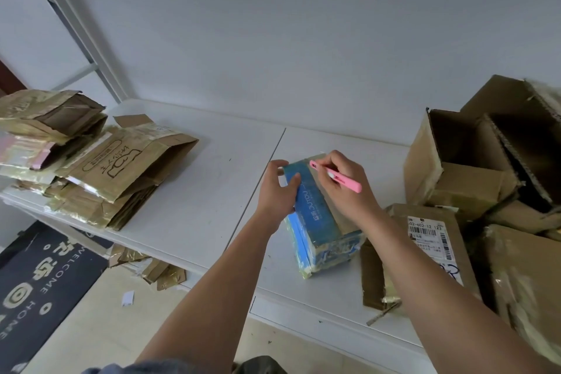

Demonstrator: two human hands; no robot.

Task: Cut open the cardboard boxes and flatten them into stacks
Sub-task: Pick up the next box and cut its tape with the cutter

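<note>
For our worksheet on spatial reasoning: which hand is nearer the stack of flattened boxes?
Left. The left hand grips the blue box's side facing the stack of flattened boxes; the right hand is on its far side.

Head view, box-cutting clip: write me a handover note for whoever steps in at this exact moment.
Left hand: grips the far left edge of the blue-taped box, steadying it on the white table.
Right hand: holds the pink cutter, tip at the box's far top end.
Done: flattened stack lies on the table's left side.
Left: cut and flatten this box, then the labelled box and the open boxes on the right. Scraps lie on the floor.
</note>
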